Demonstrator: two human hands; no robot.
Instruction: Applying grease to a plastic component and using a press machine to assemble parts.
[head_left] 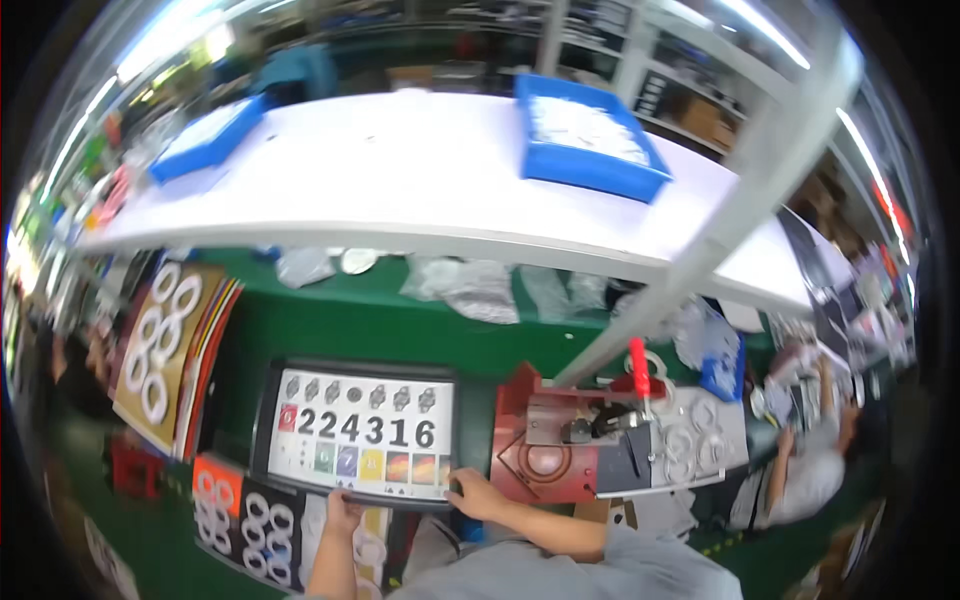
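A black-framed board (460,412) lies in front of me at the near side of the green surface, with a white printed sheet showing rows of watch pictures, large black numerals and coloured rectangles. My left hand (343,513) grips its lower edge from below, fingertips at the frame. At the lower right corner, my right hand (477,496) is closed on the frame with the thumb side over the edge. Just right of the board stands a red fixture (545,462) with a metal toggle clamp (622,420) and a red-tipped handle (639,366).
White rings sit on a brown board (183,325) at the left and on dark and orange sheets (255,495) nearer me. More rings lie on a grey plate (735,440). A white shelf (400,190) carries blue trays (590,185). A slanted post (690,255) crosses the right. Another person (805,480) sits far right.
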